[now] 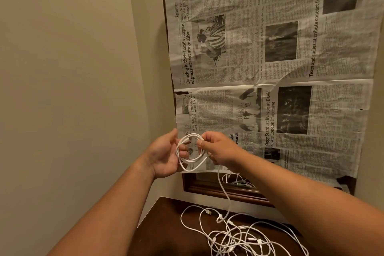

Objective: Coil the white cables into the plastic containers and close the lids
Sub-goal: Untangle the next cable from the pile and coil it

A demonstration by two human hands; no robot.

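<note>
Both my hands are raised in front of the wall and hold a partly coiled white cable. My left hand grips the left side of the coil with its fingers through the loops. My right hand pinches the coil's right side near the top. From the coil the cable's free length hangs down to a tangled heap of white cables on the dark wooden table. No plastic container is in view.
A newspaper sheet covers a dark-framed mirror on the wall behind my hands. A beige wall closes the corner on the left. The table's left edge runs close to that wall.
</note>
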